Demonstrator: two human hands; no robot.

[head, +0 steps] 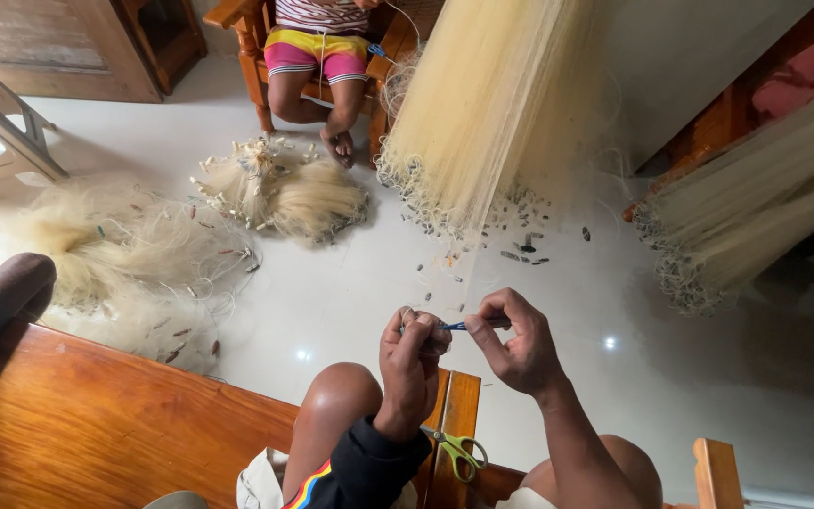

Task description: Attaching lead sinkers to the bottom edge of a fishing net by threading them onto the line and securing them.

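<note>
My left hand [412, 356] is closed around a small dark sinker and fine fishing line, held just above my knees. My right hand [512, 341] pinches a thin blue netting needle [468, 325] whose tip meets the left hand. Pale yellow fishing net [482, 104] hangs in a broad sheet ahead of me, its lower edge strung with small dark weights. Green-handled scissors [459, 449] lie on the wooden seat between my legs.
Heaps of net lie on the white tiled floor at left [105, 254] and centre [284, 193]. Loose sinkers [520, 247] are scattered under the hanging net. Another person sits in a wooden chair [252, 57] at the back. More net [746, 217] hangs at right. A wooden bench [96, 424] is beside me.
</note>
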